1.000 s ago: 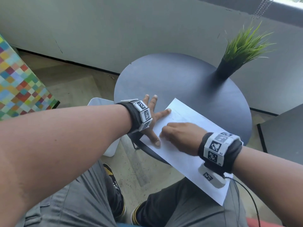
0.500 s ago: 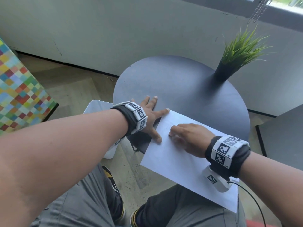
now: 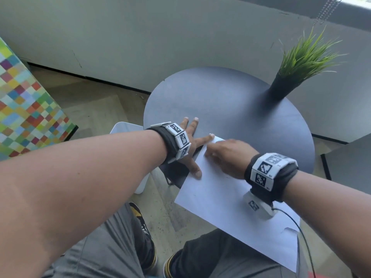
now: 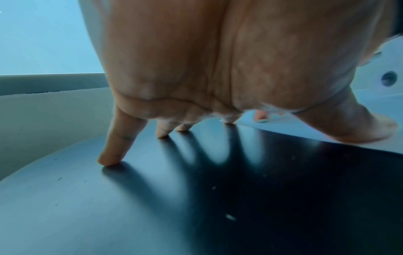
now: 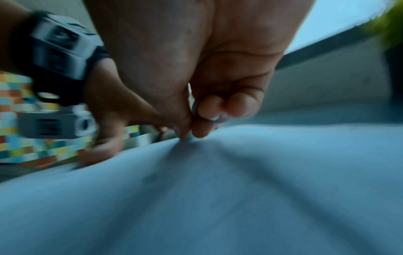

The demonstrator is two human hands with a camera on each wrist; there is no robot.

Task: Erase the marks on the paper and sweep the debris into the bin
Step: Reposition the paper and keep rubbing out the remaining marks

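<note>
Head view: one sheet of paper (image 3: 224,199) lies on the round dark table (image 3: 230,101), its near part hanging past the edge. One potted plant (image 3: 299,63) stands at the far side, one white bin (image 3: 122,127) beside the table. Left hand (image 3: 190,145) is spread flat, thumb and index finger on the paper. Left wrist view: a few pale crumbs (image 4: 230,217) on the table. Right wrist view: right hand (image 5: 196,96) has its fingers curled, pinching something small against the paper, too blurry to tell what.

Right wrist view heavily blurred: object pinched in right hand (image 5: 196,110) unidentifiable. White bin (image 3: 122,128) mostly hidden behind left forearm. Marks on paper (image 3: 216,197) indiscernible.
</note>
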